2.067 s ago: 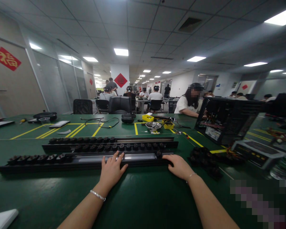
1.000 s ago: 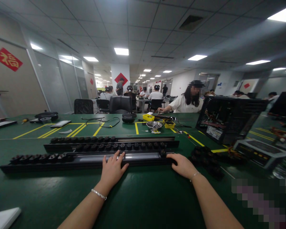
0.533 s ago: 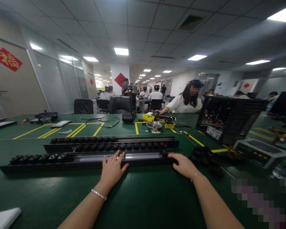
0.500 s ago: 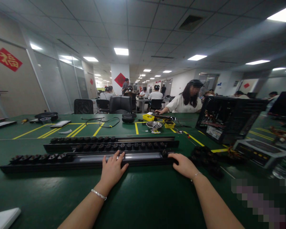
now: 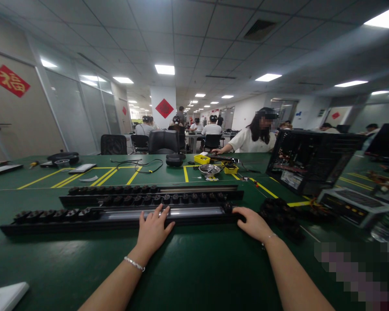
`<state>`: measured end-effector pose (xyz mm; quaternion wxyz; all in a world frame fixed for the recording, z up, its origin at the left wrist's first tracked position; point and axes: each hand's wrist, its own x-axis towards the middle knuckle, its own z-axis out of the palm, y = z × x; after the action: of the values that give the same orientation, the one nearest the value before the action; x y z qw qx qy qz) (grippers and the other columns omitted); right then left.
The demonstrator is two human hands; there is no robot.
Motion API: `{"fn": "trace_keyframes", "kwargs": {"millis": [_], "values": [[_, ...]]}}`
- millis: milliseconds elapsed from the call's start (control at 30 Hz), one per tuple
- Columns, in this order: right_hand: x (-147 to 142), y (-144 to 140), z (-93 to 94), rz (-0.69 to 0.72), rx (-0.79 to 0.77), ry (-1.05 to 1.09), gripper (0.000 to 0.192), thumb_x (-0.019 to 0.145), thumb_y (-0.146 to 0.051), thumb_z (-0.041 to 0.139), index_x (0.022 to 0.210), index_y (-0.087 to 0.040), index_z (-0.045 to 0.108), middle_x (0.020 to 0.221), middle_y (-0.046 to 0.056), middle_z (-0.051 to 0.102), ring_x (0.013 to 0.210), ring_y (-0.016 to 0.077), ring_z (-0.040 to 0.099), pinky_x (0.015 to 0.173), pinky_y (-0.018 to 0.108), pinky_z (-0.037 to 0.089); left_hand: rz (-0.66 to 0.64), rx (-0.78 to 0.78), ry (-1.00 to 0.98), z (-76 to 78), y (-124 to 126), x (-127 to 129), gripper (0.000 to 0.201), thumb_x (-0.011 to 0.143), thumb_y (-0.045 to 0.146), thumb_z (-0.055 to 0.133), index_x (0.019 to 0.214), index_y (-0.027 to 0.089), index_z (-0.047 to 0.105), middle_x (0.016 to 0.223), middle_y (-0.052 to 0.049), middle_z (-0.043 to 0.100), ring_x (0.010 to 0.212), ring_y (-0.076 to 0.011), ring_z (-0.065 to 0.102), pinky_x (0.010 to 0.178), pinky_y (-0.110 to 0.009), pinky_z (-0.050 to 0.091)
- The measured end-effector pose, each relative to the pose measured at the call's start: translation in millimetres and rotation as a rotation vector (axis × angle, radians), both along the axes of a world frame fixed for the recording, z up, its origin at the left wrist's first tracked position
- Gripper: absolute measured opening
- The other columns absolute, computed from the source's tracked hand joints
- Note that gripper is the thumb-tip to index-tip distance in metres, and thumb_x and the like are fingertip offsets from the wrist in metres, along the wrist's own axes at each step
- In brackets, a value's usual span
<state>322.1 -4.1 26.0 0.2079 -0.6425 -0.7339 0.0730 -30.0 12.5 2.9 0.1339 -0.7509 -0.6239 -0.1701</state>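
Observation:
My left hand [image 5: 154, 227] lies with fingers spread on the nearest long black rail [image 5: 194, 220], touching its shiny middle strip. At this rail's right end, my right hand [image 5: 253, 224] has its fingers closed against a small round black piece [image 5: 227, 207]; its far side is hidden. Several similar black pieces [image 5: 52, 214] sit in a row on the rail's left part. Just behind, a second rail [image 5: 84, 201] carries a row of the same pieces, and another rail [image 5: 197, 189] lies beyond it.
A dark pile of loose black pieces [image 5: 281, 218] lies right of my right hand. Farther right stand an open computer case [image 5: 311, 160] and a grey power supply [image 5: 353, 207]. A metal bowl [image 5: 209, 169] and yellow bins [image 5: 202, 159] are ahead, near a co-worker [image 5: 253, 138] across the table.
My right hand and the small round black piece have shifted slightly right along the near rail. My left hand stays in place.

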Motion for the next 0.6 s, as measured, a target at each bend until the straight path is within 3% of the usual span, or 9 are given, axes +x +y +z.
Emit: {"fn": "trace_keyframes", "kwargs": {"millis": [100, 233, 300, 400, 600], "values": [[-1.8, 3.3, -4.6, -0.009, 0.101, 0.059, 0.029, 0.071, -0.022, 0.044, 0.092, -0.022, 0.065, 0.113, 0.004, 0.059, 0.109, 0.0197, 0.05, 0.098, 0.035, 0.036, -0.005, 0.008, -0.001, -0.6, 0.5, -0.2, 0.053, 0.081, 0.052, 0.038, 0.129, 0.03, 0.042, 0.139, -0.007, 0.041, 0.111, -0.0268, 0.05, 0.104, -0.056, 0.015], [-14.5, 14.0, -11.9, -0.179, 0.297, 0.154, 0.021, 0.076, -0.029, 0.043, 0.075, -0.022, 0.063, 0.108, 0.006, 0.058, 0.106, 0.0211, 0.05, 0.096, 0.038, 0.037, -0.009, 0.017, 0.005, -1.0, 0.5, 0.2, 0.053, 0.081, 0.052, 0.038, 0.129, 0.03, 0.042, 0.138, -0.007, 0.042, 0.111, -0.0271, 0.05, 0.104, -0.055, 0.016], [-24.0, 20.6, -16.2, -0.259, 0.368, 0.205, 0.024, 0.075, -0.035, 0.046, 0.088, -0.02, 0.06, 0.107, 0.009, 0.057, 0.105, 0.0228, 0.05, 0.094, 0.038, 0.038, 0.0, 0.011, 0.009, -0.7, 0.0, 0.9, 0.053, 0.081, 0.052, 0.038, 0.129, 0.03, 0.042, 0.138, -0.006, 0.042, 0.111, -0.0268, 0.05, 0.104, -0.055, 0.017], [-36.6, 28.0, -22.5, -0.363, 0.332, 0.263, 0.048, 0.073, -0.046, 0.051, 0.112, -0.018, 0.051, 0.115, 0.011, 0.053, 0.108, 0.0245, 0.049, 0.093, 0.038, 0.039, 0.01, 0.002, 0.009, 0.1, -0.9, 1.7, 0.053, 0.081, 0.051, 0.039, 0.13, 0.03, 0.042, 0.14, -0.007, 0.04, 0.111, -0.0262, 0.05, 0.104, -0.054, 0.016], [-43.0, 29.5, -25.0, -0.361, 0.248, 0.23, 0.048, 0.074, -0.046, 0.049, 0.115, -0.021, 0.051, 0.119, 0.011, 0.05, 0.11, 0.0251, 0.049, 0.095, 0.038, 0.038, 0.003, -0.004, 0.003, 0.3, -0.9, 1.4, 0.053, 0.081, 0.052, 0.039, 0.13, 0.03, 0.041, 0.14, -0.006, 0.04, 0.112, -0.0263, 0.049, 0.105, -0.054, 0.015]]}}
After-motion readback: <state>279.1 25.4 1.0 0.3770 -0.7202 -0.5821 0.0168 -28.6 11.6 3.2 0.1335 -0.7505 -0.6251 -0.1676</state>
